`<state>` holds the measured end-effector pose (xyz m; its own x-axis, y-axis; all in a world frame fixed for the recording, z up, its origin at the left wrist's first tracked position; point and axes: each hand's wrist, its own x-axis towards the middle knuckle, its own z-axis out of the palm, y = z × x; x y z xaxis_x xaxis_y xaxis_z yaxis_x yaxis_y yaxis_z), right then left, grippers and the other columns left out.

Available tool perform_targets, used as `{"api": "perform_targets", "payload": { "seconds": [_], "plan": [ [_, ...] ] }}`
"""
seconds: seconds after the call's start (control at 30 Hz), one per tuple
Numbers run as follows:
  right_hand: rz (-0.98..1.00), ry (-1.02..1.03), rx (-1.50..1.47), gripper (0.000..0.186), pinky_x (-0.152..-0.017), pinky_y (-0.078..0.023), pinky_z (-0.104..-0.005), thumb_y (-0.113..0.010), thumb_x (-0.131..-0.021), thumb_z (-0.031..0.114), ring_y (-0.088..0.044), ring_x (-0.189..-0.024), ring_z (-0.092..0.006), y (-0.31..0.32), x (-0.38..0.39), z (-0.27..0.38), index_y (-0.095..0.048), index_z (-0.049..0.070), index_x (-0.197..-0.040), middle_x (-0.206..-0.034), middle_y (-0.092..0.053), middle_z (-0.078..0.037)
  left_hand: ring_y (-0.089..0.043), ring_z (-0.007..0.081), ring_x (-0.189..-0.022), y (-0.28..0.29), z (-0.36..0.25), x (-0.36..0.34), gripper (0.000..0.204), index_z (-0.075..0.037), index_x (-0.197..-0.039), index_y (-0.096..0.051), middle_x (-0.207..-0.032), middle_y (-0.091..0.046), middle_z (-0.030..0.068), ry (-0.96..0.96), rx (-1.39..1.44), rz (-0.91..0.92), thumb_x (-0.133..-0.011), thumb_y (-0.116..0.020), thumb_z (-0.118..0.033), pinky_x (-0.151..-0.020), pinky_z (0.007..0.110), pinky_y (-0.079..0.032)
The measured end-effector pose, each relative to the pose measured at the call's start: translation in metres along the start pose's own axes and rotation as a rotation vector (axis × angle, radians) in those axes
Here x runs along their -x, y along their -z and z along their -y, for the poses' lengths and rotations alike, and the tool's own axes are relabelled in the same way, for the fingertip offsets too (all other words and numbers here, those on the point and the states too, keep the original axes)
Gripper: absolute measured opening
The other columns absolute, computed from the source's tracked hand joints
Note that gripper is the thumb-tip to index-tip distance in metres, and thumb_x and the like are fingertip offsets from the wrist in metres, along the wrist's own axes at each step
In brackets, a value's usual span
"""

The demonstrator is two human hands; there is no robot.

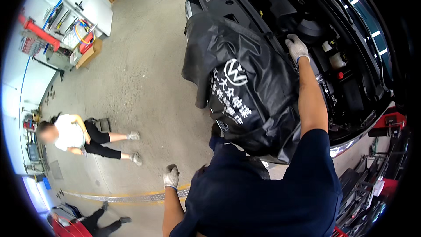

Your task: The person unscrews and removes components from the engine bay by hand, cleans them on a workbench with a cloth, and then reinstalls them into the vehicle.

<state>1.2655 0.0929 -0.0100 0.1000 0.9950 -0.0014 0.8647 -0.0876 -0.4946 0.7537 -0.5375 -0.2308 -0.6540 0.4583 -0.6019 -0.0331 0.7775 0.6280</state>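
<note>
My right hand point(297, 47), in a pale knitted glove, reaches over the front edge of a car's engine bay point(351, 83). Its fingers are slightly apart and bent, close to the black engine parts, with nothing seen in them. Below that arm a black fender cover point(267, 87) with white print drapes in folds over the front of the car. Low on my left side hangs my left hand point(171, 177), gloved too, away from the car. Its fingers are curled together and look dark at the tips; the palm is hidden.
Inside the bay are a translucent fluid tank point(338, 61) and a red cap point(340, 75). The raised hood point(370, 22) stands at the right. One person in white point(70, 131) and another in red point(72, 228) are at the left. A cardboard box point(90, 55) lies near the wall.
</note>
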Motion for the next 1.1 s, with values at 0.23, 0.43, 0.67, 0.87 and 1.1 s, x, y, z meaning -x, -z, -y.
{"api": "perform_targets", "payload": {
  "seconds": [0.23,0.43,0.67,0.87,1.1],
  "plan": [
    [0.217,-0.363,-0.561,0.062,-0.112,-0.044,-0.0387,-0.066,-0.099,0.047,-0.064,-0.128,-0.0347,-0.091,-0.106,0.001,-0.068,-0.004,-0.134,-0.134,-0.071,-0.023,-0.077,0.0283,-0.09,0.02,-0.212,-0.111,0.04,0.002,-0.121,-0.072,-0.103,-0.078,0.0211,-0.21,-0.278,0.066,-0.094,-0.062,-0.025,-0.084,0.04,-0.06],
    [-0.416,-0.295,-0.444,0.038,-0.092,-0.051,-0.036,-0.068,-0.098,0.027,-0.068,-0.102,-0.0279,-0.066,-0.094,0.042,-0.072,0.002,-0.127,-0.114,-0.075,-0.013,-0.07,0.0369,-0.12,-0.048,-0.469,-0.17,0.048,-0.003,-0.134,-0.067,-0.129,-0.071,0.023,-0.684,-0.638,0.135,-0.095,-0.062,-0.03,-0.103,0.045,-0.053],
    [-0.347,0.399,-0.889,0.02,-0.059,-0.051,-0.0279,-0.062,-0.103,0.017,-0.064,-0.069,-0.0175,0.073,0.117,0.214,-0.071,0.001,-0.11,-0.091,-0.071,-0.008,-0.044,0.0459,-0.144,-0.179,-0.69,-0.208,0.098,-0.007,-0.155,-0.043,-0.158,-0.044,0.0244,-1.598,-0.623,0.342,-0.07,-0.088,-0.023,-0.119,0.053,-0.039],
    [0.119,0.826,-0.917,0.021,-0.077,-0.056,-0.0327,-0.062,-0.103,0.014,-0.069,-0.089,-0.021,0.083,0.192,0.322,-0.072,0.002,-0.116,-0.107,-0.073,-0.01,-0.065,0.036,-0.105,-0.184,-0.768,-0.232,0.025,-0.008,-0.082,-0.065,-0.1,-0.069,0.0127,-1.916,-0.758,1.085,-0.059,-0.073,-0.007,-0.093,0.049,-0.051],
    [-0.448,0.123,-0.762,0.026,-0.092,-0.054,-0.033,-0.06,-0.105,0.012,-0.068,-0.105,-0.0188,0.049,0.278,0.34,-0.07,0.001,-0.125,-0.12,-0.073,-0.009,-0.059,0.0288,-0.061,-0.088,-0.876,-0.24,0.021,-0.005,-0.077,-0.054,-0.067,-0.053,0.0074,-1.743,-0.24,1.612,-0.065,-0.07,-0.011,-0.058,0.041,-0.051]
  ]
}}
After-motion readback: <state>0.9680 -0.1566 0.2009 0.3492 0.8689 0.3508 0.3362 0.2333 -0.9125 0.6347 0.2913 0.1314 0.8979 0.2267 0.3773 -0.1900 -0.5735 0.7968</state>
